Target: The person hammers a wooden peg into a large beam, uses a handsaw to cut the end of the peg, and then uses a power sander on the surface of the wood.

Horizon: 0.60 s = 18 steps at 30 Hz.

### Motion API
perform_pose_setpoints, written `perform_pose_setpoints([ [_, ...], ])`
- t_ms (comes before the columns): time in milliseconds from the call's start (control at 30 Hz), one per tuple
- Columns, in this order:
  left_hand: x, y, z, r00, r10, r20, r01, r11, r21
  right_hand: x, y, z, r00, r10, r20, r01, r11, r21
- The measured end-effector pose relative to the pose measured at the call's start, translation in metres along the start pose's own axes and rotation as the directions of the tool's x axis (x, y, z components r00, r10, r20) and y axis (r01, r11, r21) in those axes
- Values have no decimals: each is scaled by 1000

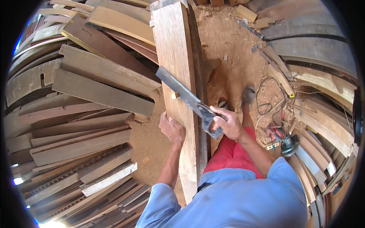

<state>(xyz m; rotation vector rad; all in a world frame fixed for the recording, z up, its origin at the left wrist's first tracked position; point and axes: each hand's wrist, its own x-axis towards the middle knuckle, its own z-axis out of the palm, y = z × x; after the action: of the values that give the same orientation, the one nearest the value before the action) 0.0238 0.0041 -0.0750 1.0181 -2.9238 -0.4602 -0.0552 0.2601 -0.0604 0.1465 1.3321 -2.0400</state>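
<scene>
A long pale wooden plank (176, 57) stretches away from me down the middle. My right hand (228, 123) is wrapped around the dark handle of a handsaw (178, 89). Its wide grey blade slants up and left across the plank; whether the teeth touch the wood cannot be made out. Beside the blade, a small light wooden block (175, 95) stands on the plank's face, either loose or set into it. Bent fingers of my left hand (172, 129) grip the plank's left edge, just nearer to me than the block.
Stacked boards (102, 91) fill the left side, some jutting toward the plank. A darker beam (201, 95) runs along the plank's right side. Sawdust covers the floor (228, 41). A power tool (289, 144) with a cord lies at right, near more boards (323, 117) and a clamp (251, 29).
</scene>
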Motion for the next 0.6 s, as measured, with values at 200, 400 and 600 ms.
perform_pose_setpoints([
  [200, -4, 8, 0, 999, -34, -12, 34, 999, 21, -28, 2, -8, 1000, 17, -19, -18, 998, -55],
  [400, 1, 5, -3, 1000, 6, -9, -6, 1000, -13, -34, -8, -24, 999, 31, 17, -29, 995, -90],
  [600, -2, 9, -1, 1000, -13, -18, 14, 999, 51, 4, -8, -17, 998, 49, 34, -47, 997, -58],
])
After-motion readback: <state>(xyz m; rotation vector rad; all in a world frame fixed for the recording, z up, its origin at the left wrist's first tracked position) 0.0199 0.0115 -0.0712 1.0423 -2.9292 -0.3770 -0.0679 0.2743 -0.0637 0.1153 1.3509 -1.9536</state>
